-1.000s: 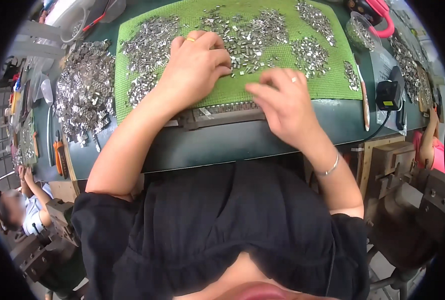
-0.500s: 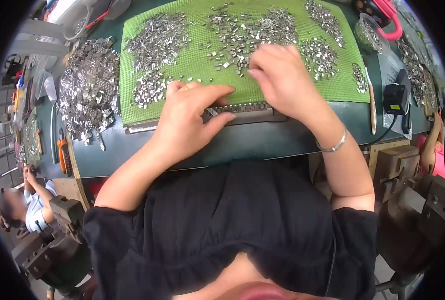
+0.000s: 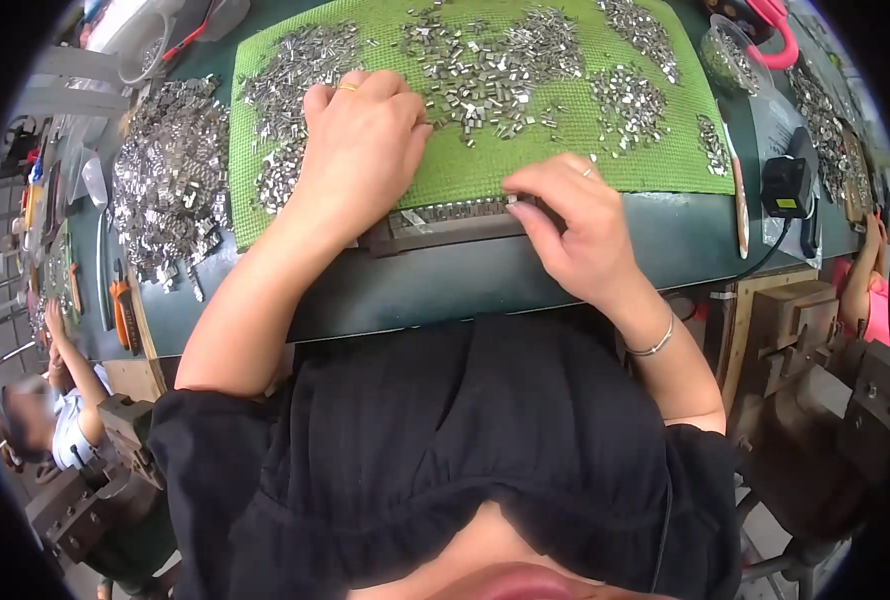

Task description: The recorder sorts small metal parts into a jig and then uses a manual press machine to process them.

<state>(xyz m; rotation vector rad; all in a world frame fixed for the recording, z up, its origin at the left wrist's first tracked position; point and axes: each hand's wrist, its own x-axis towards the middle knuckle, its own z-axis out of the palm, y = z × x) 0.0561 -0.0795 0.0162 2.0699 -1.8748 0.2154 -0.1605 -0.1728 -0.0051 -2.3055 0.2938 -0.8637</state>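
Note:
My right hand (image 3: 580, 220) pinches a small shiny metal piece (image 3: 512, 199) between thumb and forefinger, at the right end of a row of similar pieces (image 3: 465, 209). That row sits along a long, narrow metal bar fixture (image 3: 455, 233) at the front edge of the green textured mat (image 3: 485, 170). Farther forward and to the left, my left hand (image 3: 365, 140) is over the mat beside a heap of small metal pieces (image 3: 300, 65). Its fingers curl downward with the tips tucked out of sight, so whatever they grip is hidden.
Several loose piles of metal pieces (image 3: 630, 105) lie on the mat. A big heap of linked metal parts (image 3: 170, 170) is left of it, near orange-handled pliers (image 3: 125, 310). At right are a black power adapter (image 3: 787, 188) and a plastic tub (image 3: 733, 60). Other people work at both sides.
My left hand has gone from the fixture forward to the left-hand piles. My right hand has come back from the middle pile to the row, a small piece at its fingertips.

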